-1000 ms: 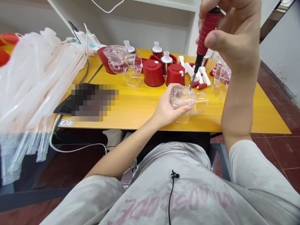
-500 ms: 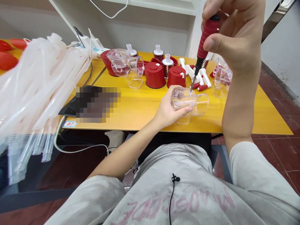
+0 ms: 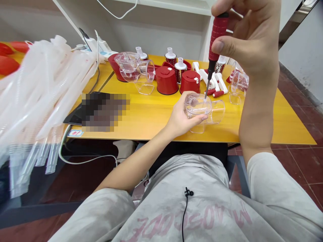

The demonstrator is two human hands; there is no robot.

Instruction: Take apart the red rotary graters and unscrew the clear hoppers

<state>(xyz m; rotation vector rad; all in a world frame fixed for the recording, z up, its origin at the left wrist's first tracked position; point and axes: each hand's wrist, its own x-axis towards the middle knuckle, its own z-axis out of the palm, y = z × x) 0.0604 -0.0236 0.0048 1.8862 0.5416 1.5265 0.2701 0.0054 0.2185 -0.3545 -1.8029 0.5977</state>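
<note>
Left hand [image 3: 179,116] cupped under clear plastic housing [image 3: 198,104], fingers [image 3: 203,117] curled round its edge, over yellow table [image 3: 285,129]. Right hand [image 3: 248,37] pinching red-handled screwdriver [image 3: 218,35] between thumb and fingers, tip down at housing. Red cups [image 3: 167,80] and drum graters [image 3: 179,69] farther along table.

Yellow table [image 3: 141,117]: red canisters [image 3: 165,82], grater drums [image 3: 179,75], clear jugs [image 3: 133,65].

Assembly workshop: yellow workbench [image 3: 141,117], red grater parts [image 3: 165,80]
</note>
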